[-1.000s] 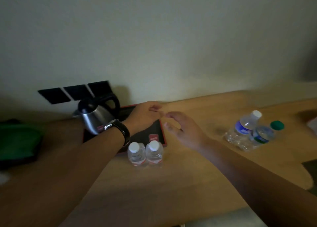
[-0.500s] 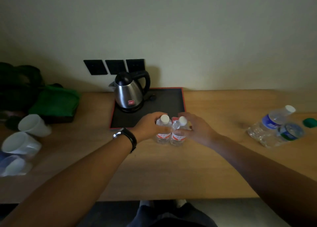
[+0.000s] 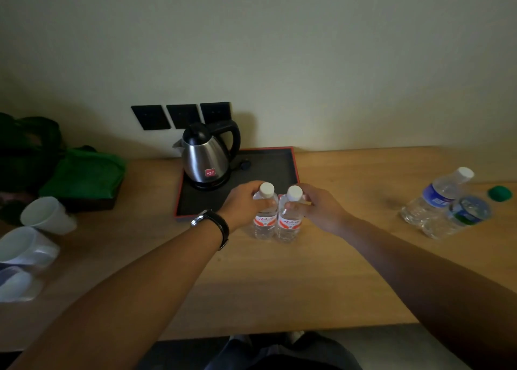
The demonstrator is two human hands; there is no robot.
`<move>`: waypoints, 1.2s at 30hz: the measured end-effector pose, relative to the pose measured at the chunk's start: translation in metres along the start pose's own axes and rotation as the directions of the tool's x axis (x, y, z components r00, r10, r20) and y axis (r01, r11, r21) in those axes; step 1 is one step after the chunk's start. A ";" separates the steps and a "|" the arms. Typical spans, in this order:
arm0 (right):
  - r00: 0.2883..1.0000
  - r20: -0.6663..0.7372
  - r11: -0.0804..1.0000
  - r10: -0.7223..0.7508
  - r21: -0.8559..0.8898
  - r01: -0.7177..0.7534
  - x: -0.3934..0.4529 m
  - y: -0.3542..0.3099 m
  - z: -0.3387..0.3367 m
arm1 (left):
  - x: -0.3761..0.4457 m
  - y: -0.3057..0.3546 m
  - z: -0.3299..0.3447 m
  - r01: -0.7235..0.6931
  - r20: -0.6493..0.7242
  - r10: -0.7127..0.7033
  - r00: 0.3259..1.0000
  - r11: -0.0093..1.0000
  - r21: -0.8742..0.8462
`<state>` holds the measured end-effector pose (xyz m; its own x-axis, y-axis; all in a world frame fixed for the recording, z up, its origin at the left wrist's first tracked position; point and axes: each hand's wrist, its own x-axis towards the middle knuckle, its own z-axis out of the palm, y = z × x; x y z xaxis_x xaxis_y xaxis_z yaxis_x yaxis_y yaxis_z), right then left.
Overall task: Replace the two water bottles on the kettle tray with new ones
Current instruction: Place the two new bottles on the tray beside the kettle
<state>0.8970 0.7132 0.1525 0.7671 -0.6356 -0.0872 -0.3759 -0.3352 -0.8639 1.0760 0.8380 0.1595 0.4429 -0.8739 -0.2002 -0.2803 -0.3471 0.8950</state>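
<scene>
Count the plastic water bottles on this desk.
4. Two upright red-labelled white-capped bottles, left one and right one, stand before the black tray; a blue-labelled bottle and an uncapped green-labelled bottle lie at right.

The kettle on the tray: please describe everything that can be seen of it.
The kettle has a rounded body of shiny metal, brushed steel by its look, with a black lid, a black handle arching to the right and a small spout pointing left. A small red label sits low on its front. It stands upright on a black round base at the back left of the dark, red-edged tray, against the wall below three dark wall plates. Neither hand touches it.
</scene>
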 end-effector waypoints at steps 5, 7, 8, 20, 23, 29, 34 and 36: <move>0.999 0.037 0.999 -0.006 -0.038 0.007 0.019 -0.016 -0.017 | 0.016 0.026 -0.017 -0.004 0.094 0.005 0.996 1.000 -0.006; 0.999 0.025 0.997 -0.037 -0.060 0.039 0.035 -0.027 -0.028 | 0.028 0.043 -0.031 -0.004 0.119 0.007 0.993 1.000 -0.028; 0.998 0.016 0.995 -0.062 -0.075 0.063 0.045 -0.034 -0.035 | 0.037 0.052 -0.037 -0.009 0.119 0.013 0.993 0.999 -0.030; 0.997 -0.021 0.996 -0.080 -0.035 0.079 0.181 -0.042 -0.076 | 0.164 0.094 -0.062 -0.012 -0.056 0.011 0.998 1.000 -0.009; 0.999 -0.016 0.999 -0.052 -0.016 0.051 0.204 -0.027 -0.075 | 0.189 0.083 -0.055 -0.001 -0.084 0.002 0.996 1.000 0.010; 0.999 -0.021 0.999 -0.033 -0.030 0.032 0.231 0.000 -0.075 | 0.222 0.062 -0.042 0.012 -0.081 -0.009 0.997 0.999 0.038; 0.998 -0.051 1.000 -0.031 -0.006 0.031 0.241 0.011 -0.073 | 0.236 0.054 -0.031 0.022 -0.108 -0.016 0.994 0.999 0.049; 0.999 -0.043 1.000 -0.031 0.007 0.031 0.244 0.011 -0.073 | 0.239 0.054 -0.030 0.036 -0.126 -0.032 0.992 0.999 0.029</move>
<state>1.0417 0.5032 0.1578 0.7553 -0.6542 -0.0395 -0.3487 -0.3501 -0.8694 1.1925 0.6209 0.1724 0.5550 -0.8128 -0.1770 -0.2890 -0.3880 0.8752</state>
